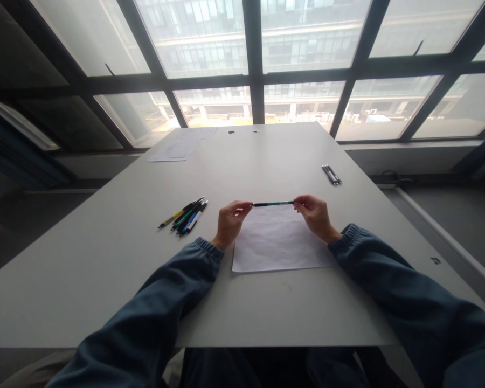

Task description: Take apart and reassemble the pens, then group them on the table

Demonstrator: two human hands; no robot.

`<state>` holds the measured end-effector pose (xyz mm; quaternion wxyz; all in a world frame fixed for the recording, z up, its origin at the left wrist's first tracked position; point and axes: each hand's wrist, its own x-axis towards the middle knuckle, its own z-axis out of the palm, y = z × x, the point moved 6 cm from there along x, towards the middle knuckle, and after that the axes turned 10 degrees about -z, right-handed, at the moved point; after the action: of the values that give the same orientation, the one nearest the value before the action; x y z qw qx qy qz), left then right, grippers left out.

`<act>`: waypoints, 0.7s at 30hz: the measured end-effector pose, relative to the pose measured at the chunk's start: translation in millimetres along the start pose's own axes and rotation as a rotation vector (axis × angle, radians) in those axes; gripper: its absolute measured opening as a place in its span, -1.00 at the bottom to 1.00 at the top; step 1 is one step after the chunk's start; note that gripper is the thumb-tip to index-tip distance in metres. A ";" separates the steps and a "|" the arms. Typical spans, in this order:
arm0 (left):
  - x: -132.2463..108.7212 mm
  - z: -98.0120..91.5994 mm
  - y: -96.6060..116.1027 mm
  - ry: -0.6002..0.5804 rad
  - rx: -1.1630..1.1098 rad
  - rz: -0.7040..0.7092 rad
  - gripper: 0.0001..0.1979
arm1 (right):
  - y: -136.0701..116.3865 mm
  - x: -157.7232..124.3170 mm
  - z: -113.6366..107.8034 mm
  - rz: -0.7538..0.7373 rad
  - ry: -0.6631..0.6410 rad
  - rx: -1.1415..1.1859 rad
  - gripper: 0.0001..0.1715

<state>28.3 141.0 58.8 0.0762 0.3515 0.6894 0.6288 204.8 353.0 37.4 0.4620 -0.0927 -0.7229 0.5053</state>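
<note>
You hold a slim green-and-black pen (pixel 272 203) level just above a white sheet (pixel 277 242), at the near middle of the bench (pixel 105 269). Your left hand (pixel 230 218) pinches one end and your right hand (pixel 313 213) the other; each grip is pressed together on the barrel by fingertips alone.

That hold looks like the weak point. With only the tips bearing on a smooth barrel, a pull or twist could let one end slip free, and the pen would likely drop onto the sheet, mark it, or roll away. If the barrel came apart, small parts might scatter over the slick top towards an edge.

The bench is pale grey, flat and matte, with two dark holes near its far edge. A fan of assorted pens (pixel 185 214) lies just left of your left hand. A pair of dark pens (pixel 332 174) rests well apart on the far right, and loose papers (pixel 181 145) sit at the far left. Beyond the bench, tall windows (pixel 210 37) in dark frames give flat daylight and a view of buildings. The room at both sides is dim.
</note>
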 end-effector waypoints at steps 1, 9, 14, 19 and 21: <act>-0.1 0.0 0.7 0.003 0.000 -0.005 -0.79 | -0.1 0.0 0.1 0.001 0.001 0.002 -0.74; -0.3 0.0 1.4 0.006 0.004 -0.015 -0.77 | -1.9 -0.2 0.9 0.003 -0.004 -0.004 -0.75; -0.1 -0.2 -0.1 0.008 0.018 -0.021 -0.76 | -2.9 0.0 1.0 0.004 0.001 0.004 -0.76; -0.5 -0.1 0.8 0.005 0.032 -0.017 -0.76 | -5.2 0.5 1.0 -0.003 0.002 -0.003 -0.75; -0.7 -0.1 1.3 0.005 0.036 -0.015 -0.76 | -5.1 0.5 0.9 -0.003 0.002 -0.005 -0.74</act>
<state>29.3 140.5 59.7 0.0728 0.3459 0.7034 0.6167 205.5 350.3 41.8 0.4634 -0.0934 -0.7238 0.5026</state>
